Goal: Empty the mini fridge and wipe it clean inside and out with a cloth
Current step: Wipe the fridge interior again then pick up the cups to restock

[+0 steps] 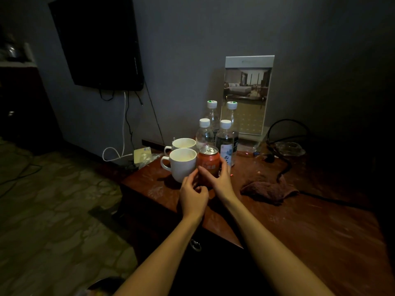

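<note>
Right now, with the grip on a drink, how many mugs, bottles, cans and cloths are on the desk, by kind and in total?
White mugs: 2
Capped bottles: 4
Red can: 1
Brown cloth: 1
Total: 8

Wooden table (320,221) holds mugs (183,165), bottles (205,135), a can (208,162) — and a cloth (267,189).

A television (100,41) hangs on the wall (213,39); a picture stand (248,95) and ashtray (290,148) occupy the desk (320,231).
</note>
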The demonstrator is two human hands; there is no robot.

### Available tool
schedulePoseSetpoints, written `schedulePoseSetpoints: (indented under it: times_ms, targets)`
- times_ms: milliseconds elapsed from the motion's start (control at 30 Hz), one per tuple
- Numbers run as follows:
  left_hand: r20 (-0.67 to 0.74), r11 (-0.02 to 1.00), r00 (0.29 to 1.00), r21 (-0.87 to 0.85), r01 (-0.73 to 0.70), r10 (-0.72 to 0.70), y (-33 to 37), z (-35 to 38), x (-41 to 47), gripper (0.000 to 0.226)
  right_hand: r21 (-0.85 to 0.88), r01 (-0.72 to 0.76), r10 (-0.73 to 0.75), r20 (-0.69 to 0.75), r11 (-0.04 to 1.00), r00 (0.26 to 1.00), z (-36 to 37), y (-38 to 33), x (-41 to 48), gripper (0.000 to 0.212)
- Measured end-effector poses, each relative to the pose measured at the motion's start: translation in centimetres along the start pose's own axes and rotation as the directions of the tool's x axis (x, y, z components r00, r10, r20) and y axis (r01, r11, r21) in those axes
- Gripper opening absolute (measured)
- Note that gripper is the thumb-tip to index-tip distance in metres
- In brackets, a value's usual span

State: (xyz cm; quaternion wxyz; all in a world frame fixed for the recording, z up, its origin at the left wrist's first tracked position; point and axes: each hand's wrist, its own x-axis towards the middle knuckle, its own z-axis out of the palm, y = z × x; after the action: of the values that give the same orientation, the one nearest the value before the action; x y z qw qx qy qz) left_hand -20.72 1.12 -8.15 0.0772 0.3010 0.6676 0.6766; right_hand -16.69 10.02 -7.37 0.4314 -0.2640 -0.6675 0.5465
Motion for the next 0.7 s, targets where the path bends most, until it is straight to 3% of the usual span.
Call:
schedulePoseSetpoints:
  times_ms: [100, 200, 400, 700]
  targets:
    - [0.011, 1.0, 1.0, 0.019, -0.012, 0.012, -0.04, 0.04, -0.17, 0.057, 0.007, 0.009, -0.009, 0.007, 1.0, 1.0, -0.16, 0.25, 0.18, 0.073]
    - [0.02, 0.999, 1.0, 0.028, -0.02, 0.02, -0.17, 0.04, -0.1, 0.057, 0.004, 0.014, -0.014, 0.008, 1.0, 1.0, -0.28, 0.56, 0.37, 0.084]
    - [-0.003, 0.999, 1.0, 0.049, -0.024, 0.024, -0.38, 0.26, 0.01, 0.057, 0.003, 0.053, -0.053, -0.019, 0.999, 0.998, -0.62, 0.7, 0.27, 0.063]
    - [0.001, 0.993, 1.0, 0.116, -0.002, 0.001, -0.43, 0.34, 0.23, 0.045, -0.061, 0.055, -0.053, 0.046, 0.997, 0.998, -0.48, 0.88, 0.13, 0.067]
